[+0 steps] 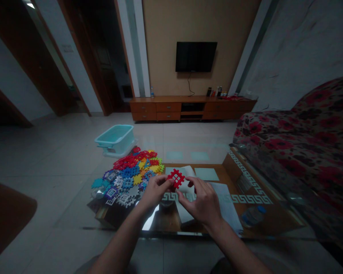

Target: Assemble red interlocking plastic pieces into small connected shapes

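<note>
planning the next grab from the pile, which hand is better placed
Probably left: the left hand sits beside the pile of colourful tiles; the right hand is beyond the red tile.

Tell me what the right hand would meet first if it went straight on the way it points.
The red grid tile, pinched by the left hand: the right hand points up-left at it, fingertips seemingly at its edge already, though depth is unclear.

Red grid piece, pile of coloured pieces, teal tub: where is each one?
red grid piece [176,178], head view, middle of its lattice
pile of coloured pieces [128,175], head view, centre of the heap
teal tub [125,141], head view, its side wall
</note>
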{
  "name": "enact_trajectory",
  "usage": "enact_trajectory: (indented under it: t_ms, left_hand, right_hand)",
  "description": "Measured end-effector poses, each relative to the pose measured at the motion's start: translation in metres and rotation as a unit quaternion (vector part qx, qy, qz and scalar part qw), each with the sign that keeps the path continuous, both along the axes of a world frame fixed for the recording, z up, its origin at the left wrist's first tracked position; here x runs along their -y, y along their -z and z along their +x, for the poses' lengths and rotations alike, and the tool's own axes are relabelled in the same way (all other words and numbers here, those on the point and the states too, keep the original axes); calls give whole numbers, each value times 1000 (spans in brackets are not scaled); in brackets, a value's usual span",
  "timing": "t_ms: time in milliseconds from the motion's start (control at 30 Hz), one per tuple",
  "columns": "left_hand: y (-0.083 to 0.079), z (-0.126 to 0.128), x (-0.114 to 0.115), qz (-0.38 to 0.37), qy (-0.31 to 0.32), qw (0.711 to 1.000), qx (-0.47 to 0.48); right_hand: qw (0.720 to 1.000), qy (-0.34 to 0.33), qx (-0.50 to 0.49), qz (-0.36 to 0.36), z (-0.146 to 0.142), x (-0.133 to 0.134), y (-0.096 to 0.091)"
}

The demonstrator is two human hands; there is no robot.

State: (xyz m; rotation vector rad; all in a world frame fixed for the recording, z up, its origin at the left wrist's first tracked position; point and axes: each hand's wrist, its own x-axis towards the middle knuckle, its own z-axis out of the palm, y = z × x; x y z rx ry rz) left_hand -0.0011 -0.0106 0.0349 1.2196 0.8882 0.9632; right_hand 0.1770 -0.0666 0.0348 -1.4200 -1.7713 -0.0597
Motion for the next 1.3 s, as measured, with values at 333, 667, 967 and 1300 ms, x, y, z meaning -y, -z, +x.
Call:
enact_trajectory:
  t_ms: [333,667,967,1300]
  left_hand:
    - [-14,-13,2,-144,110,979,88]
    - [-13,-16,2,-141,161,975,66]
    - [-14,-15,3,-157,165,972,55]
    - [-15,-13,3,-155,160,974,47]
  right_hand:
    - [913,-239,-224,-243,27,-8,-30]
    - [909,-259,-223,-240,30,-5,-35]
    - [916,-259,-212,-221,30,-5,-38]
    - [922,-229,-227,-213,34,-8,-38]
